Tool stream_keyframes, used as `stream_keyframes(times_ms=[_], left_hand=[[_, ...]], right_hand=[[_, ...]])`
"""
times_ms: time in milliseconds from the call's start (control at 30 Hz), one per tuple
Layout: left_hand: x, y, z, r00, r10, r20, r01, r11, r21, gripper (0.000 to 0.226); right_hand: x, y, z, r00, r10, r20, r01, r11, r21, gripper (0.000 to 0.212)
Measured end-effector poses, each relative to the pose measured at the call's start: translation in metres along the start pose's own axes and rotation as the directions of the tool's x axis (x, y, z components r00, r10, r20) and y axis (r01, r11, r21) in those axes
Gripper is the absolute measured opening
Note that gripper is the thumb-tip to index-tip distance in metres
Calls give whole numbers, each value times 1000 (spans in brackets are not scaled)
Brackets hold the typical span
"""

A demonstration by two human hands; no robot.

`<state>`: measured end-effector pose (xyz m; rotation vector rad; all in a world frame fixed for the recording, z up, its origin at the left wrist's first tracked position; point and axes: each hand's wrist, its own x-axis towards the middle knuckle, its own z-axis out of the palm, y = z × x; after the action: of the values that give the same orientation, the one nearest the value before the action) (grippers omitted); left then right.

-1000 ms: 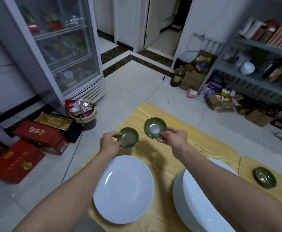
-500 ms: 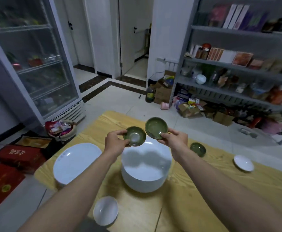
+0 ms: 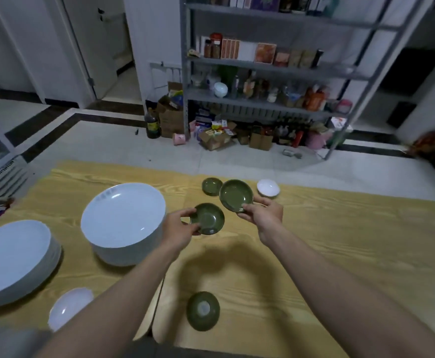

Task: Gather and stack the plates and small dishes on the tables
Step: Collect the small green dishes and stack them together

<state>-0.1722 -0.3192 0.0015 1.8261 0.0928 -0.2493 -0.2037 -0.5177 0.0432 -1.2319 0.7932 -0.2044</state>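
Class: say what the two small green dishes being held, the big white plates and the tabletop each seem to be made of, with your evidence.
Left green dish and right green dish: probably glazed ceramic; smooth, glossy, with soft highlights.
White plates: likely glazed porcelain, though melamine cannot be ruled out; bright reflections.
Tabletop: wood or wood-look laminate; pale yellow, visible grain, matte.
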Motion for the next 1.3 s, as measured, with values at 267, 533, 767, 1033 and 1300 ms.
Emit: stream_keyframes(times_ms=[267, 533, 767, 1033, 1300], left_hand=[[-19, -33, 93, 990, -54, 132, 45, 996, 74, 48], [-59, -85, 161, 979, -160, 126, 143, 980, 137, 42], [-75, -124, 189, 953, -290, 87, 285, 956, 65, 41], [-83, -133, 188, 950, -302, 81, 304, 952, -21, 47], [-89, -136, 176, 944, -326, 48, 329, 938, -113, 44]], right_hand=[[16, 15, -85, 993, 45, -111, -49, 998, -34, 29], [30, 51, -155, 987, 139, -80, -146, 984, -97, 39], [37, 78, -189, 982, 184, -47, -189, 967, -169, 44], [40, 110, -189, 967, 252, 22, -236, 932, -276, 42], [49, 144, -180, 958, 286, 9, -259, 877, -404, 34]])
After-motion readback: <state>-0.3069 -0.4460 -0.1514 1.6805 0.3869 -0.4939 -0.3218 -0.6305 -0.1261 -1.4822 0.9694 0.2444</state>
